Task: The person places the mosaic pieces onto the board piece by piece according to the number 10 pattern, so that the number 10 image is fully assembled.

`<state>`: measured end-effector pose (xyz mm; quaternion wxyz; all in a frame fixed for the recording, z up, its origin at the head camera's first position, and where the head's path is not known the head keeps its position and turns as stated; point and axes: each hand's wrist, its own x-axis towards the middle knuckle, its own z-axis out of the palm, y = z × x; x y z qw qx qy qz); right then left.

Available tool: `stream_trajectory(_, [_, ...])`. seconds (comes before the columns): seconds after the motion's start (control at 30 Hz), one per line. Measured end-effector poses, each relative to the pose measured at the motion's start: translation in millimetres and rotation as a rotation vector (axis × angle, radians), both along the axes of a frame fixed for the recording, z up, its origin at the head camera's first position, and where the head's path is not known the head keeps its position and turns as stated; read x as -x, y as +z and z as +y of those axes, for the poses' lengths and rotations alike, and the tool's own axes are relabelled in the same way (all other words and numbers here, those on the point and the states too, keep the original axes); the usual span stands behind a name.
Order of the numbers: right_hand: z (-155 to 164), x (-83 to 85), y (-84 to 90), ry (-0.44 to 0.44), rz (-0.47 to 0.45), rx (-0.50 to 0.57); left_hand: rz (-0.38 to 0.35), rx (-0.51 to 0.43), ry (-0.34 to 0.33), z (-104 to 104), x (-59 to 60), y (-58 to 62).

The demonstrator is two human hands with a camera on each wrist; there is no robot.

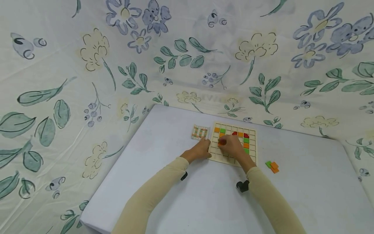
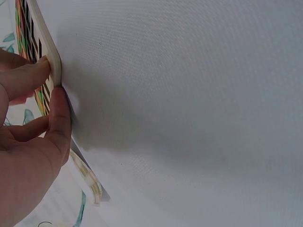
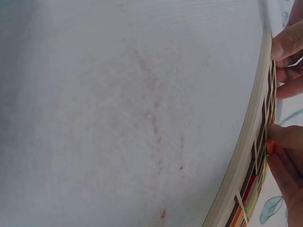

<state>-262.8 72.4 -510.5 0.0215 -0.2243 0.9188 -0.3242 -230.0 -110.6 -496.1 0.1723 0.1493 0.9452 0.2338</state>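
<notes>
A pale wooden grid board (image 1: 230,126) lies on the white table, with orange, green and red tiles in some of its cells. My left hand (image 1: 200,150) grips the board's left edge between thumb and fingers, as the left wrist view also shows. Over the board's left half, my right hand (image 1: 232,145) pinches a small orange tile (image 3: 270,147) at the grid. Part of the board is hidden under that hand. Red rounded tiles (image 1: 246,136) and a column of green and orange tiles (image 1: 246,145) sit right of the right hand.
A small card (image 1: 200,132) printed with a coloured grid pattern lies left of the board. Several loose green and orange tiles (image 1: 274,166) are piled to its right. Floral fabric (image 1: 187,61) hangs behind the table.
</notes>
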Motion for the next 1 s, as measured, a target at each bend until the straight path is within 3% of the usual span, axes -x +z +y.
stream_trajectory(0.47, [1, -4.0, -1.2, -0.013, 0.02, 0.018, -0.002, 0.004, -0.006, 0, -1.8, 1.6])
stream_trajectory(0.7, [-1, -9.1, 0.8, -0.061, 0.004, 0.021, 0.006, 0.002, -0.017, 0, -0.4, -1.0])
stream_trajectory(1.0, [15, -15.8, 4.5, -0.084, -0.031, 0.178, -0.012, -0.006, 0.004, -2, -0.9, -2.8])
